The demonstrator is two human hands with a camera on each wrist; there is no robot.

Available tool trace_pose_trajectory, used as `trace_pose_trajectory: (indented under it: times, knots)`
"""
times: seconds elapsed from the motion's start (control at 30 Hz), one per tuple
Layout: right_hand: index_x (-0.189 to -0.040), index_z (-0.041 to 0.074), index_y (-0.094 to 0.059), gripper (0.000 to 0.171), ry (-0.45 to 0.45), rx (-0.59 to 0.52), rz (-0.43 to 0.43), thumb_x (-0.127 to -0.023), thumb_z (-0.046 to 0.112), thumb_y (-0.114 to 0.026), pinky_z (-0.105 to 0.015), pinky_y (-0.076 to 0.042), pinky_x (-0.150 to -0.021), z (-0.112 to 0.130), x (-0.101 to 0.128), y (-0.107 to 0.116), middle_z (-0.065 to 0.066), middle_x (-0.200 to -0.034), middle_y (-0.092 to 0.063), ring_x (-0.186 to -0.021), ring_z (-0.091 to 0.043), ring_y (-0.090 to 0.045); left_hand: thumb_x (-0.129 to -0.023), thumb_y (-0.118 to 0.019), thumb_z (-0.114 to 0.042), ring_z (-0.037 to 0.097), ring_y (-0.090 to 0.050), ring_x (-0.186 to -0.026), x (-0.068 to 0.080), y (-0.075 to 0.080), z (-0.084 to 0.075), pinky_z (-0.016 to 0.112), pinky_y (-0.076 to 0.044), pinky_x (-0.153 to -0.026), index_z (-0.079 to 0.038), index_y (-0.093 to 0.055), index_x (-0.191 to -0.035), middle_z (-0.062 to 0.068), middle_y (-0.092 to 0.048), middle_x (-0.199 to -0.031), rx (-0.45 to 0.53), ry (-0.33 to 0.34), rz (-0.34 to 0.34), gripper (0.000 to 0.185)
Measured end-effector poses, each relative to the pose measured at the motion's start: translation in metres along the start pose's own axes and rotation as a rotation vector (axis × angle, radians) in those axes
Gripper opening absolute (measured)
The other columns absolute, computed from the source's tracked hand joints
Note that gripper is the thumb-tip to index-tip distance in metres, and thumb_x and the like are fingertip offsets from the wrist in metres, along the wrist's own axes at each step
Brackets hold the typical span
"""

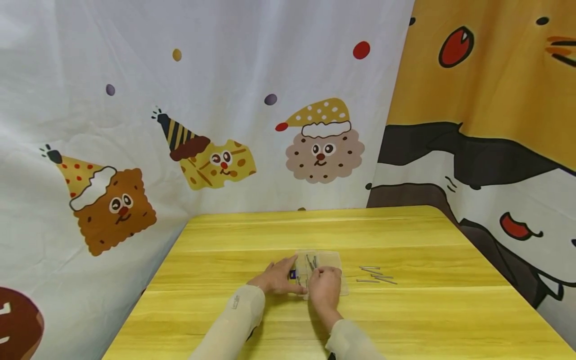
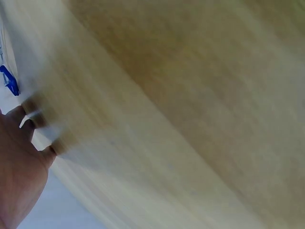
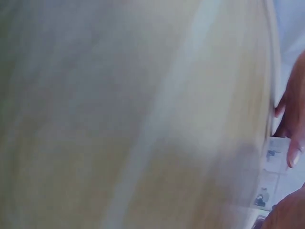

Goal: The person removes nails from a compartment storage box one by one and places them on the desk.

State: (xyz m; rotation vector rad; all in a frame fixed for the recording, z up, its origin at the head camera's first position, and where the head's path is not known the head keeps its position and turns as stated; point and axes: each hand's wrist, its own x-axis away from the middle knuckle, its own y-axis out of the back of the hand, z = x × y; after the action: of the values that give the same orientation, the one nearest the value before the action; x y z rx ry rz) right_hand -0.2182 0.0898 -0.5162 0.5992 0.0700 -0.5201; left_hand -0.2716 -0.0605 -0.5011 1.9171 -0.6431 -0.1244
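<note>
In the head view a small clear plastic bag (image 1: 330, 260) lies on the yellow wooden table (image 1: 315, 230) with several thin metal pins inside and a blue mark (image 1: 293, 274) at its left end. My left hand (image 1: 279, 277) rests flat on the bag's left end, fingers stretched out. Curled fingers of my right hand (image 1: 325, 286) pinch the bag's near edge. Several loose metal pins (image 1: 375, 275) lie just right of the bag. The blurred left wrist view has my left hand (image 2: 19, 167) on the table beside the blue mark (image 2: 9, 81). My right hand (image 3: 293, 119) touches the bag (image 3: 269, 171) in the right wrist view.
Cartoon-printed cloth (image 1: 216, 125) hangs close behind and on both sides of the table. The table's left edge (image 1: 148, 295) and right edge (image 1: 508, 280) are near. Bare wood lies behind the bag and toward the front.
</note>
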Motion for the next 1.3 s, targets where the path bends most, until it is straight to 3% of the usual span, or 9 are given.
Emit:
trace_pose_trajectory:
  times: [0.27, 0.47, 0.63, 0.87, 0.97, 1.13, 1.3]
  knots:
    - [-0.098, -0.006, -0.072, 0.02, -0.105, -0.118, 0.045, -0.094, 0.011, -0.062, -0.051, -0.052, -0.077, 0.004, -0.011, 0.011, -0.024, -0.105, -0.061, -0.089, -0.035, -0.062, -0.08, -0.069, -0.068, 0.028, -0.024, -0.148, 0.001, 0.0, 0.002, 0.052, -0.012, -0.12, -0.017, -0.016, -0.161, 0.008, -0.027, -0.162, 0.028, 0.012, 0.01, 0.109]
    - [-0.098, -0.005, -0.073, 0.02, -0.105, -0.14, 0.077, -0.094, 0.012, -0.063, -0.052, -0.049, -0.083, 0.003, -0.016, 0.017, -0.022, -0.105, -0.062, -0.096, -0.036, -0.059, -0.08, -0.069, -0.068, 0.027, -0.024, -0.148, 0.002, 0.001, 0.0, 0.052, -0.012, -0.12, -0.017, -0.015, -0.161, 0.007, -0.027, -0.162, 0.022, 0.018, 0.009, 0.11]
    - [-0.097, -0.005, -0.074, 0.02, -0.062, -0.129, 0.1, -0.094, 0.012, -0.063, -0.051, -0.049, -0.079, 0.005, -0.019, 0.021, -0.022, -0.105, -0.062, -0.093, -0.035, -0.06, -0.08, -0.069, -0.068, 0.026, -0.023, -0.148, 0.004, 0.003, -0.003, 0.051, -0.011, -0.12, -0.018, -0.015, -0.161, 0.006, -0.026, -0.162, 0.025, 0.025, 0.015, 0.109]
    - [-0.098, -0.003, -0.075, 0.019, 0.004, -0.178, 0.193, -0.094, 0.013, -0.064, -0.031, -0.052, -0.06, 0.004, -0.03, 0.033, -0.014, -0.094, -0.07, -0.077, -0.021, -0.064, -0.08, -0.07, -0.067, 0.026, -0.024, -0.148, 0.003, 0.004, -0.003, 0.051, -0.012, -0.12, -0.017, -0.016, -0.161, 0.007, -0.027, -0.161, 0.024, 0.025, 0.009, 0.109]
    - [-0.092, 0.001, -0.075, 0.016, 0.044, -0.16, 0.218, -0.093, 0.015, -0.068, -0.03, -0.051, -0.065, -0.001, -0.036, 0.038, -0.011, -0.099, -0.066, -0.083, -0.02, -0.06, -0.08, -0.07, -0.067, 0.027, -0.025, -0.148, 0.002, 0.004, -0.002, 0.051, -0.012, -0.12, -0.016, -0.017, -0.161, 0.007, -0.028, -0.161, 0.023, 0.025, 0.003, 0.109]
    - [-0.081, 0.006, -0.073, 0.013, 0.161, -0.133, 0.274, -0.091, 0.014, -0.071, -0.037, -0.052, -0.076, -0.009, -0.046, 0.045, -0.01, -0.105, -0.064, -0.091, -0.023, -0.06, -0.079, -0.071, -0.067, 0.027, -0.025, -0.147, 0.003, 0.004, -0.001, 0.051, -0.013, -0.12, -0.016, -0.017, -0.161, 0.008, -0.029, -0.161, 0.027, 0.025, -0.005, 0.11]
    - [-0.081, 0.009, -0.073, 0.011, 0.235, -0.101, 0.349, -0.091, 0.014, -0.071, -0.044, -0.052, -0.084, -0.019, -0.053, 0.053, -0.011, -0.116, -0.063, -0.103, -0.027, -0.06, -0.079, -0.07, -0.068, 0.026, -0.025, -0.148, 0.002, 0.003, 0.0, 0.049, -0.013, -0.12, -0.017, -0.017, -0.161, 0.007, -0.028, -0.161, 0.025, 0.026, -0.002, 0.11]
